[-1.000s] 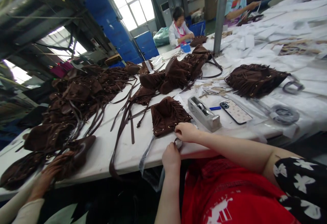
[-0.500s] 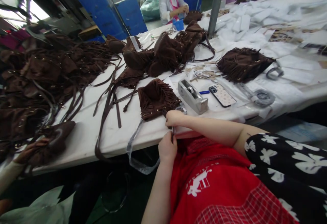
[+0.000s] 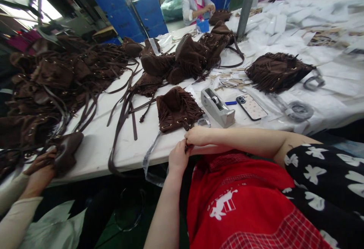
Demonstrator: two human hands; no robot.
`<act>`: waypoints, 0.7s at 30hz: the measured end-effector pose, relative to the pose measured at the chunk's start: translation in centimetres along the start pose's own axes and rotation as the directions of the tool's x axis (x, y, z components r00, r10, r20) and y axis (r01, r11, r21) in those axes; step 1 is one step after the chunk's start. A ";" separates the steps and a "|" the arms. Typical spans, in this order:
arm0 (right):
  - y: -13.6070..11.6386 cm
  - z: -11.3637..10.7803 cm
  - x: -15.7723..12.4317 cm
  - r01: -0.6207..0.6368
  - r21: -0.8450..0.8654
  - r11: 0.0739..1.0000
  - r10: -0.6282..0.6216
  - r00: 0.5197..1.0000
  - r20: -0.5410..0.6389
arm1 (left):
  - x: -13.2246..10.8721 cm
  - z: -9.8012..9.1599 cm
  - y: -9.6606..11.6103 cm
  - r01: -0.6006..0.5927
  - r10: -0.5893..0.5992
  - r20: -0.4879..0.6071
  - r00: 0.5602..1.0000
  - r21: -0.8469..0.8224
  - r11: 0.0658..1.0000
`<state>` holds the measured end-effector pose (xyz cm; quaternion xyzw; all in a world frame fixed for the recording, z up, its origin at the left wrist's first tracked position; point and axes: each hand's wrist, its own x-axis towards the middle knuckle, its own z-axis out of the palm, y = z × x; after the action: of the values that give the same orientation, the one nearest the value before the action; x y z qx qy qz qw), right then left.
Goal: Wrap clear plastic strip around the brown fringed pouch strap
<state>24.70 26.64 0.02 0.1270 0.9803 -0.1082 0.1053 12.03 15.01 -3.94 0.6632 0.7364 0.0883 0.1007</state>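
A dark brown fringed bag (image 3: 173,108) with metal eyelets lies on the white table just ahead of my hands. My right hand (image 3: 196,136) is closed at the bag's near edge, its fingers pinching the bag's brown drawstring (image 3: 187,146). Just below, my left hand (image 3: 179,156) pinches the same dark strip, and the fingertips of both hands nearly meet. Most of the strip is hidden by my fingers. A plastic-wrapped strap (image 3: 148,160) hangs over the table edge left of my left hand.
A grey tape dispenser (image 3: 217,108), a blue pen (image 3: 230,102) and a phone (image 3: 251,107) lie right of the bag. Another fringed bag (image 3: 277,72) rests farther right. Brown bags (image 3: 57,72) are heaped at left, where a co-worker's hands (image 3: 42,169) handle one. A metal post (image 3: 247,8) stands behind.
My left hand has moved slightly up and left, closer to my right hand. At left, a co-worker's second hand has come into view on a brown bag. The camera view has shifted slightly.
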 end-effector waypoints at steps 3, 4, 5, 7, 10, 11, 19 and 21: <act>0.8 0.1 -0.5 0.020 0.087 0.996 -0.015 0.998 -0.062 | 0.0 0.1 -0.1 -0.009 0.008 0.007 1.000 0.036 0.999; 1.1 0.1 -0.7 -0.027 0.146 0.989 0.041 0.995 -0.096 | 0.0 0.2 0.0 -0.004 0.004 0.006 1.000 0.046 0.999; 1.3 0.2 -0.9 -0.109 0.207 0.972 0.137 0.983 -0.125 | 0.0 0.3 0.2 0.000 -0.001 0.005 1.000 0.054 0.999; 1.4 0.4 -1.1 -0.309 0.289 0.906 0.359 0.923 -0.139 | 0.1 0.6 0.6 0.016 -0.016 0.000 1.000 0.063 0.998; 0.5 1.0 -0.6 -0.468 0.280 0.838 0.507 0.858 -0.081 | 0.4 0.9 1.5 0.049 -0.049 -0.007 0.999 0.065 0.997; 0.1 1.1 -0.3 -0.475 0.269 0.838 0.507 0.860 -0.061 | 0.5 0.9 1.7 0.060 -0.060 -0.008 0.998 0.062 0.996; -0.2 0.4 1.5 -0.267 0.161 0.950 0.276 0.961 -0.036 | -1.1 0.2 0.3 -0.040 0.040 0.004 0.999 -0.063 0.997; -0.2 0.1 1.7 -0.141 0.110 0.984 0.146 0.988 -0.041 | -1.7 0.5 -0.4 -0.058 0.059 0.006 0.998 -0.095 0.994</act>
<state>23.09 26.83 -0.47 0.2052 0.9637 -0.1496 0.0821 11.96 13.31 -4.51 0.6793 0.7111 0.1233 0.1328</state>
